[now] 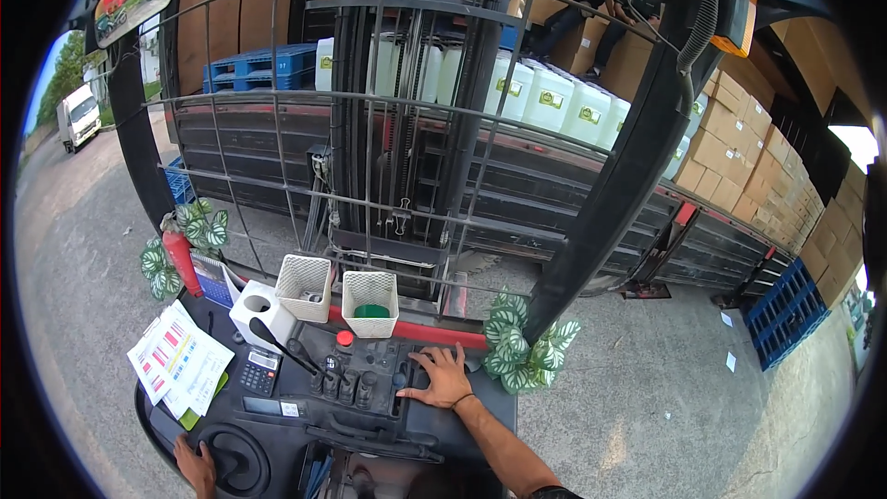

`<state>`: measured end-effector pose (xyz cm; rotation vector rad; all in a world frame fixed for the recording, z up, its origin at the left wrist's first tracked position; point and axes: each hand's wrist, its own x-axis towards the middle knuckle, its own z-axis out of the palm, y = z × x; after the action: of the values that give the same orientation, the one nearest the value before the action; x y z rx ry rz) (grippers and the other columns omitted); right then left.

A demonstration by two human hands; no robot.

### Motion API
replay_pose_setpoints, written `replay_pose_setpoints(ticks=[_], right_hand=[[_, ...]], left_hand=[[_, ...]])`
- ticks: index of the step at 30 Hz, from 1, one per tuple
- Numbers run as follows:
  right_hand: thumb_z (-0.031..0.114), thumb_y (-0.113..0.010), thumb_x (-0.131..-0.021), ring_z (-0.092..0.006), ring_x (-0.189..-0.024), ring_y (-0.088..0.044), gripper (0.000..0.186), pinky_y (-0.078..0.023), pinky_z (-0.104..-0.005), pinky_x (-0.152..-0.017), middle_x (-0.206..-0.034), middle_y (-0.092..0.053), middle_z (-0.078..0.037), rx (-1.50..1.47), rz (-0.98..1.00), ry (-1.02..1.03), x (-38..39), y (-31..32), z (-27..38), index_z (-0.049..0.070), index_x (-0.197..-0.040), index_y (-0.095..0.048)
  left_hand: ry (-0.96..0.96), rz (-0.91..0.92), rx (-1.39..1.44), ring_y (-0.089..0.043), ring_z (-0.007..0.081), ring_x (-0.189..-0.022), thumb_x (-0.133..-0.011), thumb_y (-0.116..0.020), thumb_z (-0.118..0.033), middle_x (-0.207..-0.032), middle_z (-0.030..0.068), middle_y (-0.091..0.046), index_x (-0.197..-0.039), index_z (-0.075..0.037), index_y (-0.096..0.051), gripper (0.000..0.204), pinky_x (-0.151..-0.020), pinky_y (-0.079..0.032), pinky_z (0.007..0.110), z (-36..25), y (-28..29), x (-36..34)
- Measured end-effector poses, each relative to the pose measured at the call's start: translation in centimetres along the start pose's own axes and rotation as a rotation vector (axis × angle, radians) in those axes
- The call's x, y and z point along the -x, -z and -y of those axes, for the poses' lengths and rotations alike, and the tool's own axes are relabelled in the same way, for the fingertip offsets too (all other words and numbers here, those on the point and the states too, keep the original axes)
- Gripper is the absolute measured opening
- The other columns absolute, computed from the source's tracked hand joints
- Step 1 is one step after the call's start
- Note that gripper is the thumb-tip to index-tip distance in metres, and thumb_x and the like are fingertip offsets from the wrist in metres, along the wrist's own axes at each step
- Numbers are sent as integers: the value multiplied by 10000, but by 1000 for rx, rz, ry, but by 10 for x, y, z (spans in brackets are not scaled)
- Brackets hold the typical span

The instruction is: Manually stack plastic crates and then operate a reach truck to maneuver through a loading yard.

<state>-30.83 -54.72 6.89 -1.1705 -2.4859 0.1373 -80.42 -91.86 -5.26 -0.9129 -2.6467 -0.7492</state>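
My left hand (pixel 194 468), partly cut off by the lower edge, is curled at the left side of a small black steering wheel (pixel 262 462). With fingers spread, my right hand (pixel 440 379) lies palm down on the dark console (pixel 443 427), its thumb by a slot. A row of black control levers (pixel 347 388) stands just left of it, below a red knob (pixel 345 339). Nearer the wheel lie a calculator (pixel 260 371) and printed sheets (pixel 180 358) on a green clipboard (pixel 190 418).
Past the wire guard and black mast (pixel 407 129) stands a truck bed (pixel 249 143) with pale jerrycans (pixel 547 97), blue pallets (pixel 259 67) and stacked cartons (pixel 730 143). People are up among the cartons. Two white baskets (pixel 305 288) line the dash. A white truck (pixel 79 117) is far left.
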Motion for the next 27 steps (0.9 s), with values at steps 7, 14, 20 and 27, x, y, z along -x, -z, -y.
replay_pose_setpoints(ticks=[7, 14, 20, 27], right_hand=[[847, -692, -687, -308, -1359, -470, 1002, -85, -689, -1211, -1375, -568, -110, 6, 22, 4, -20, -16, 0, 139, -1393, -628], [802, -659, -774, -287, -1332, -488, 905, -100, -671, -1217, -1336, -590, -95, -1, -22, -21, -11, -14, -8, 114, -1361, -649], [803, -669, -762, -282, -1318, -501, 902, -108, -680, -1213, -1321, -601, -82, 0, -56, -13, 2, 0, -11, 116, -1346, -661], [830, -653, -746, -275, -1318, -505, 934, -103, -694, -1210, -1311, -615, -78, 18, -90, -17, 21, 15, -18, 122, -1355, -656]], left_hand=[[233, 227, -235, -455, 394, -1315, -776, -813, -203, -1379, 167, -497, -1412, -32, -444, 755, -1005, -443, 542, -46, 7, -11], [300, 280, -220, -352, 402, -1423, -750, -834, -262, -1501, 185, -412, -1494, -33, -380, 902, -1086, -356, 601, -73, 13, -8], [41, 204, -78, -364, 418, -1403, -748, -806, -255, -1457, 223, -453, -1464, -14, -413, 852, -1134, -303, 566, -66, 20, -1], [41, 313, -214, -413, 414, -1346, -782, -770, -253, -1386, 210, -483, -1354, 10, -492, 688, -1115, -352, 525, -73, 42, 4]])
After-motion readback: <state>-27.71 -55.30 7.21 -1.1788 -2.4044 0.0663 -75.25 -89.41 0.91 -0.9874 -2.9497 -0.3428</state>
